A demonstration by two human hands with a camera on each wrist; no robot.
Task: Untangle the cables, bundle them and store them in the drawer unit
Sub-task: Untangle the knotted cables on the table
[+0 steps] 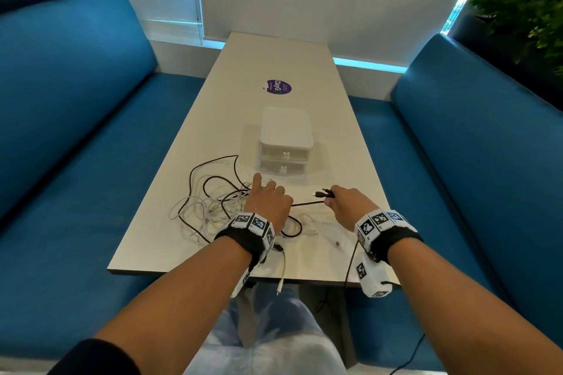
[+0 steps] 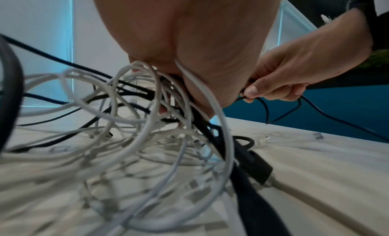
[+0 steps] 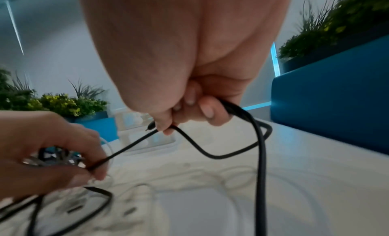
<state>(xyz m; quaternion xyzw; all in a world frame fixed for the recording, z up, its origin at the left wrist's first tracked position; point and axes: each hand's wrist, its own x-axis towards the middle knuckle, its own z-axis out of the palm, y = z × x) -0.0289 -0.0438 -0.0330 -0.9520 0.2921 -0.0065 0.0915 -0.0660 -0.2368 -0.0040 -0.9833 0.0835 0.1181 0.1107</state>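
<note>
A tangle of white and black cables (image 1: 210, 204) lies on the pale table (image 1: 274, 64), left of centre. My left hand (image 1: 268, 201) grips a bunch of these cables (image 2: 168, 96), index finger pointing forward. My right hand (image 1: 344, 201) pinches a black cable (image 1: 307, 203) near its plug ends (image 1: 321, 193); the cable runs taut across to the left hand. In the right wrist view the black cable (image 3: 210, 154) loops below my curled right fingers (image 3: 206, 109). A white two-drawer unit (image 1: 285, 143) stands just beyond both hands, drawers closed.
Blue benches (image 1: 76, 106) flank the table on both sides. A purple sticker (image 1: 278, 87) lies farther along the table. Plants (image 1: 524, 9) stand behind the right bench. A white cable end (image 1: 281, 277) hangs over the near table edge.
</note>
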